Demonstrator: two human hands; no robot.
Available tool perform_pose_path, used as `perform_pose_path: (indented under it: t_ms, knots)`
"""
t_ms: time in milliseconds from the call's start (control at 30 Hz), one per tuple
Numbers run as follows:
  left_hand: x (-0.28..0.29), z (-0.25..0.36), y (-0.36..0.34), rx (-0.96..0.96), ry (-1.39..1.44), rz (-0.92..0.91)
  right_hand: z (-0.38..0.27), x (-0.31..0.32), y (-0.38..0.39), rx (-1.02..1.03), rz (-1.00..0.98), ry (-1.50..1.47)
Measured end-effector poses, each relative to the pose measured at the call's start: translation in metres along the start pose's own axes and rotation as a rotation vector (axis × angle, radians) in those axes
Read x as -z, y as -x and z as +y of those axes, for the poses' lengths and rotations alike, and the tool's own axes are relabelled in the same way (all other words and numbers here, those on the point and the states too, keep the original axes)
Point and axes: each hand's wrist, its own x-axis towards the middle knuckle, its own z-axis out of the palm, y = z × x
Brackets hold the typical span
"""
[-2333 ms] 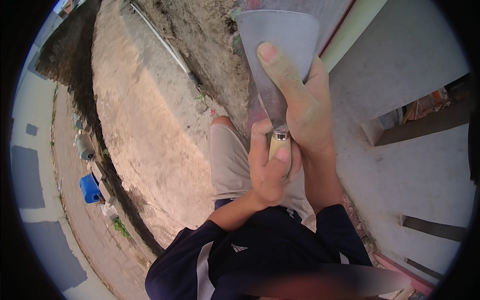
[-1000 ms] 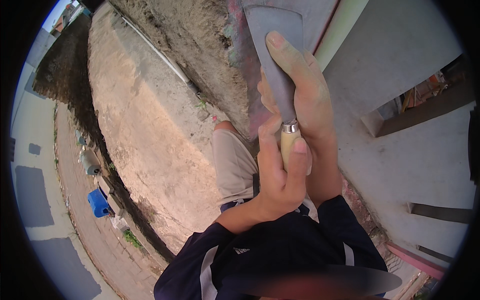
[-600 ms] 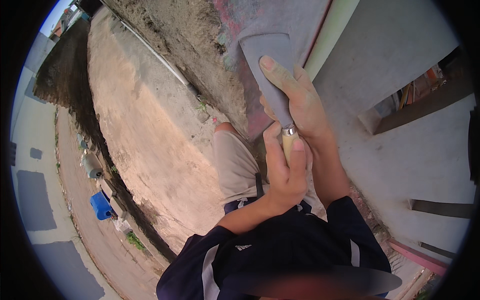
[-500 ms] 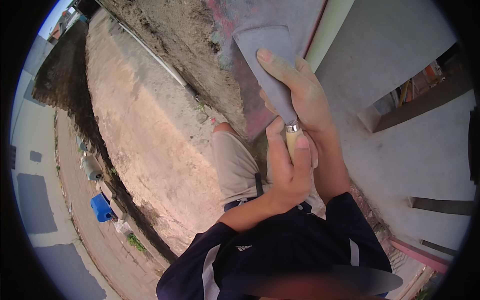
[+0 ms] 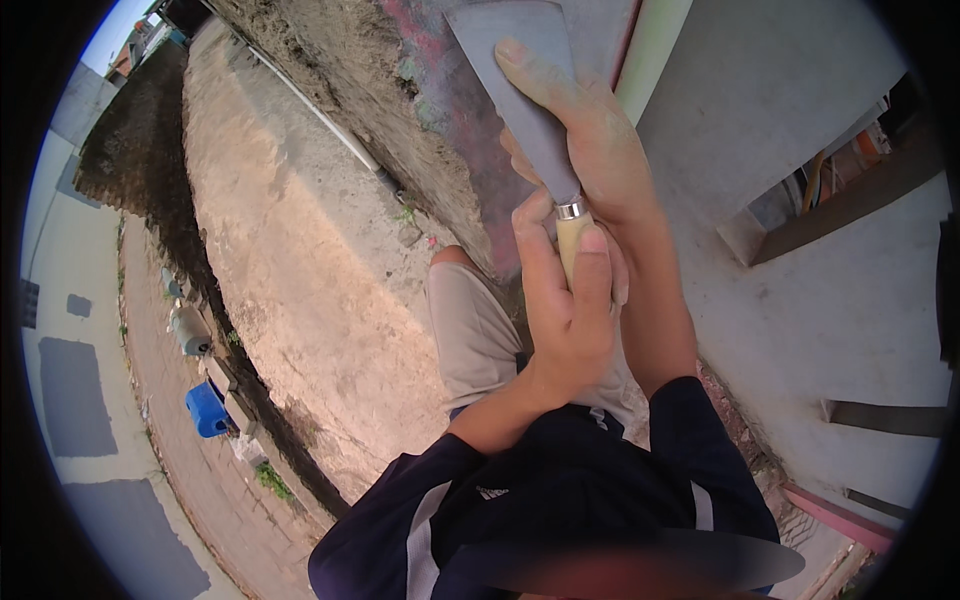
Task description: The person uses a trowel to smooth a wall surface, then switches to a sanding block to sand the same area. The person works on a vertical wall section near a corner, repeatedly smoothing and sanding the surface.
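Both of my hands are on a putty knife [image 5: 532, 120] with a wide grey metal blade and a pale wooden handle, joined by a shiny ferrule. My left hand [image 5: 570, 300] is wrapped round the handle, its thumb lying along the wood. Higher up, my right hand [image 5: 610, 150] grips the blade from its right side. Its thumb presses flat on the blade's face and its fingers curl behind, partly hidden. A dusty film covers the right thumb. The blade points up and slightly left, with a grey and reddish surface [image 5: 470, 100] behind it.
A rough earthen wall edge [image 5: 350, 100] runs along the upper middle, with a thin pipe [image 5: 310, 115] at its foot. On the right stands a grey wall [image 5: 800, 310] with a recessed opening [image 5: 840, 190]. A blue container [image 5: 208, 410] sits far left, beyond the concrete ground [image 5: 290, 300].
Both hands and the putty knife have moved up and slightly left, so the blade's end now reaches the top of the picture. The grip of each hand looks the same.
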Motion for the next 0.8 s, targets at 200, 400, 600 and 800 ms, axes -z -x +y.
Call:
perform_pose_path:
  t_ms: [200,400,600,800]
  knots:
    - [-0.003,0.008,0.003,0.05,0.014,0.024,0.005,0.0,0.001,0.009,0.024,0.009]
    - [0.003,-0.003,0.005,0.035,-0.041,0.058,0.007,0.004,0.0,0.024,-0.04,0.019]
    - [-0.004,-0.006,-0.002,0.012,-0.022,0.02,0.002,0.006,0.003,-0.027,0.064,0.024]
    - [-0.016,0.005,-0.021,-0.051,-0.214,0.0,-0.01,0.024,-0.014,0.006,-0.016,-0.13]
